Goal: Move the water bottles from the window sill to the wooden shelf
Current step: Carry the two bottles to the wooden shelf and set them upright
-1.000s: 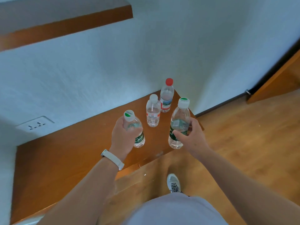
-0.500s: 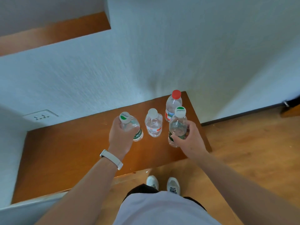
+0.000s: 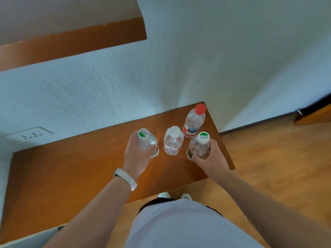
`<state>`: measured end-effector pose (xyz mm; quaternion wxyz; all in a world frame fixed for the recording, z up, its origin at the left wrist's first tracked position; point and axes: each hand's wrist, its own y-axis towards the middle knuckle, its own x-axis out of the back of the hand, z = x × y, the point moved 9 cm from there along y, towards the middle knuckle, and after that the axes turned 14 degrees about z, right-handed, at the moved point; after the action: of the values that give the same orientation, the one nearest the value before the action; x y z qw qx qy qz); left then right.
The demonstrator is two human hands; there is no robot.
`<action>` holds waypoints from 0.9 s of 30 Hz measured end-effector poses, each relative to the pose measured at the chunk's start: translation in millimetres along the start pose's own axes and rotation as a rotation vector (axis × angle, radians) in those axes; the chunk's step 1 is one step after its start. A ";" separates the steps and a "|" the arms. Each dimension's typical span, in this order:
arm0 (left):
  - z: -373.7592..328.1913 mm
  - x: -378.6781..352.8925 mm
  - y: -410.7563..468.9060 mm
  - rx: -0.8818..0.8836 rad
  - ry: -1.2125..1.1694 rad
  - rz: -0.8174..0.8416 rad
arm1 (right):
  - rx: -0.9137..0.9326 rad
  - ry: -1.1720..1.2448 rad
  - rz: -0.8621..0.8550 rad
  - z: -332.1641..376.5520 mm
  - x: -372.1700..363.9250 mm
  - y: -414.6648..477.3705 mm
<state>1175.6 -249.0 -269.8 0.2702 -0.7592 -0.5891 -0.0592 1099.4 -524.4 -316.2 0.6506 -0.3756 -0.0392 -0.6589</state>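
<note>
Several clear water bottles stand upright at the right end of the brown wooden shelf (image 3: 71, 172). My left hand (image 3: 137, 156) is wrapped around a green-and-white-capped bottle (image 3: 147, 143). My right hand (image 3: 210, 158) grips a second green-capped bottle (image 3: 198, 146) near the shelf's right edge. Between them stands a small white-capped bottle (image 3: 173, 141), untouched. Behind it, by the wall corner, stands a taller red-capped bottle (image 3: 194, 121).
A white wall with a socket plate (image 3: 29, 135) rises behind the shelf. A higher wooden ledge (image 3: 71, 43) runs at the upper left. Wooden floor (image 3: 277, 167) lies to the right, with a wooden door edge (image 3: 315, 115) at far right. My feet are below.
The view has tilted down and closer over the shelf. Both hands stay on their green-capped bottles, which now sit lower beside the other two bottles.
</note>
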 end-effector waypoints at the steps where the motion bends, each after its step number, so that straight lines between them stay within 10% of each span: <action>1: 1.0 -0.1 1.6 -0.005 -0.006 0.011 | -0.004 0.003 -0.005 -0.8 -0.7 -0.2; 27: -31.7 -0.8 -130.0 -0.006 0.462 -0.218 | 0.436 -0.206 -0.020 39.1 54.6 -56.0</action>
<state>1062.1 -244.1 -199.0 0.3876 -0.6581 -0.5901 -0.2616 1074.1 -540.0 -234.0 0.7024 -0.2912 -0.2501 -0.5993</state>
